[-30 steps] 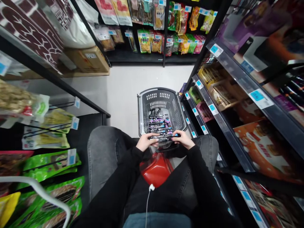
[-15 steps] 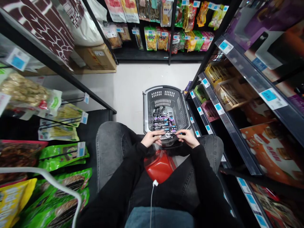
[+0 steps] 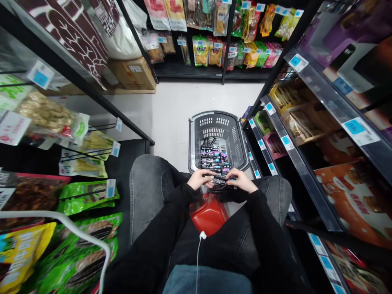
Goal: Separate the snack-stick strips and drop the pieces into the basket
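Observation:
My left hand (image 3: 200, 179) and my right hand (image 3: 241, 181) are both closed, pinching opposite ends of a small black packet (image 3: 219, 180) with shiny, pale-marked wrapping. They hold it over the near end of a grey plastic shopping basket (image 3: 238, 141) that stands on the floor. Inside the basket, several slim black and purple packets (image 3: 211, 157) lie in a loose stack, some of them with blue patches. Between my legs, just below my hands, is a glossy red object (image 3: 208, 216) whose kind I cannot make out.
Shelves (image 3: 318, 110) with boxed goods and price tags run close along the right. On the left hang green snack bags (image 3: 88, 196) and bagged nuts (image 3: 45, 110). A cardboard box (image 3: 133, 73) stands at the back left. A white cable (image 3: 197, 261) hangs in front of me.
The black packet between my hands has gone from nearly level to tilted, its right end lower. The whole view has shifted slightly, so things appear further right.

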Motion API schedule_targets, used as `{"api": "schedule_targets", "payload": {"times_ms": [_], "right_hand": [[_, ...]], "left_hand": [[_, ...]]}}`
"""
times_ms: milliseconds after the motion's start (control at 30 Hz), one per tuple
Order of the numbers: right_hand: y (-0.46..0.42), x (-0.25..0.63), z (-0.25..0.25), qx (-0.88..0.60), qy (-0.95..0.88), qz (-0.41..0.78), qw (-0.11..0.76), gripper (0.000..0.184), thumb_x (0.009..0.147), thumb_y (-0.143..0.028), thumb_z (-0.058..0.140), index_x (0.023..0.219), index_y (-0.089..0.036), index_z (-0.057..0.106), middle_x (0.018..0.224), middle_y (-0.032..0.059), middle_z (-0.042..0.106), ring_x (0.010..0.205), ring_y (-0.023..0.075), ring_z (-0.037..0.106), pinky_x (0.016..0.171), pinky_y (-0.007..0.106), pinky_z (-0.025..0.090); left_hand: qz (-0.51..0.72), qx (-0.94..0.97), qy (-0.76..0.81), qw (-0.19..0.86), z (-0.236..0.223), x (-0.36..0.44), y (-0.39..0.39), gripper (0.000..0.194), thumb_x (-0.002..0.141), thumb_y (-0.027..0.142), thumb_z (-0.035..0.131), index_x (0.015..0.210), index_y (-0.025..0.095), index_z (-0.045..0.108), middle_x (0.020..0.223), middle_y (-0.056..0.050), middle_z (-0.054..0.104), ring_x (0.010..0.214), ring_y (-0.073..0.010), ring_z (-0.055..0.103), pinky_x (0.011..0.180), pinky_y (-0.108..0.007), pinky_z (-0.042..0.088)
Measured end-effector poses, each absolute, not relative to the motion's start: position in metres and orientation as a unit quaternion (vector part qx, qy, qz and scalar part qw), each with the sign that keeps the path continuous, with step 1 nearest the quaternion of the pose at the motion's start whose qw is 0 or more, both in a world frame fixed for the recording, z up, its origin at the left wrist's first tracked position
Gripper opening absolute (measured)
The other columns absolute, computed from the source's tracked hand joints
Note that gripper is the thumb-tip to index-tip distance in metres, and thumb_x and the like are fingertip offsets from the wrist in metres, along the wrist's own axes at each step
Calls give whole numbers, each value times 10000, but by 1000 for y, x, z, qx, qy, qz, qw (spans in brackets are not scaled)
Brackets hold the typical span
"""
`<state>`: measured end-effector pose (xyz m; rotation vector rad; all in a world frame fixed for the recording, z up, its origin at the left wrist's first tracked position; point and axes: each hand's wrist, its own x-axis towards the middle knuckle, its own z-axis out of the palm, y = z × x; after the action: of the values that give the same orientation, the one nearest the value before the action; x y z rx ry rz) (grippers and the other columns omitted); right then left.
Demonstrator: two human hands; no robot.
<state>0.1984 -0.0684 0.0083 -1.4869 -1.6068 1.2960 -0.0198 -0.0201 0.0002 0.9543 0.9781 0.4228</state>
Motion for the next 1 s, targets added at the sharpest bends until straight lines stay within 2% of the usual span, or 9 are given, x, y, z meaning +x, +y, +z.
{"api": "schedule_targets", "payload": {"times_ms": [100, 300, 433, 567, 633, 733, 800, 867, 1000], "right_hand": [[-68, 186, 4, -583, -629, 438, 271, 162, 651, -257, 666, 782, -174, 619, 802, 3, 531, 784, 141, 494, 758, 291, 371], [-69, 166, 2, -666, -646, 313, 201, 121, 724, -299, 620, 788, -207, 575, 862, 23, 533, 886, 195, 436, 768, 321, 302], [-72, 158, 0, -661, -685, 259, 162, 108, 795, -304, 541, 772, -198, 533, 867, 40, 534, 890, 209, 426, 735, 316, 271], [-75, 151, 3, -631, -740, 190, 134, 89, 846, -248, 462, 804, -186, 511, 837, 62, 536, 846, 204, 444, 744, 337, 269], [-76, 149, 6, -615, -763, 158, 125, 94, 859, -235, 433, 833, -180, 505, 850, 78, 537, 859, 214, 444, 756, 352, 277], [-76, 146, 8, -597, -781, 137, 120, 118, 871, -225, 398, 856, -172, 502, 873, 97, 529, 871, 224, 444, 762, 358, 306], [-76, 145, 8, -589, -783, 155, 127, 131, 874, -207, 378, 867, -169, 503, 869, 97, 519, 846, 214, 451, 753, 342, 335], [-76, 145, 8, -582, -778, 183, 147, 145, 870, -180, 366, 901, -171, 508, 874, 89, 512, 833, 202, 459, 751, 325, 358], [-78, 149, 12, -570, -769, 216, 189, 215, 861, -145, 351, 978, -192, 525, 908, 79, 508, 875, 195, 474, 778, 315, 375]], "left_hand": [[204, 445, 445, 750, -3, -16, -23, 310, 648, 241, 677, 909, 80, 631, 575, -23, 637, 549, -168, 642, 553, -295, 547], [229, 451, 460, 730, 0, -10, -27, 298, 667, 216, 651, 938, 95, 621, 574, -12, 631, 556, -163, 641, 583, -308, 544], [234, 476, 473, 703, 3, -7, -31, 317, 680, 218, 633, 976, 104, 623, 579, -10, 630, 543, -154, 633, 586, -305, 541], [213, 539, 474, 662, 1, -11, -29, 369, 693, 249, 613, 1042, 131, 613, 693, -36, 667, 575, -158, 640, 608, -305, 539], [199, 595, 481, 613, 0, -15, -26, 342, 676, 257, 625, 1005, 161, 641, 774, -42, 682, 657, -170, 650, 686, -310, 530], [204, 644, 489, 552, -3, -20, -20, 261, 619, 238, 670, 875, 194, 692, 911, -39, 682, 908, -209, 617, 859, -324, 473], [212, 609, 487, 590, -5, -21, -18, 237, 600, 235, 682, 831, 182, 700, 991, -47, 664, 950, -219, 600, 842, -329, 488], [213, 538, 478, 661, -7, -21, -17, 254, 578, 246, 701, 810, 143, 693, 1006, -69, 655, 858, -209, 628, 748, -329, 532], [181, 436, 445, 761, -8, -22, -16, 337, 535, 238, 749, 837, 108, 672, 810, -69, 683, 711, -182, 653, 693, -325, 549]]}}
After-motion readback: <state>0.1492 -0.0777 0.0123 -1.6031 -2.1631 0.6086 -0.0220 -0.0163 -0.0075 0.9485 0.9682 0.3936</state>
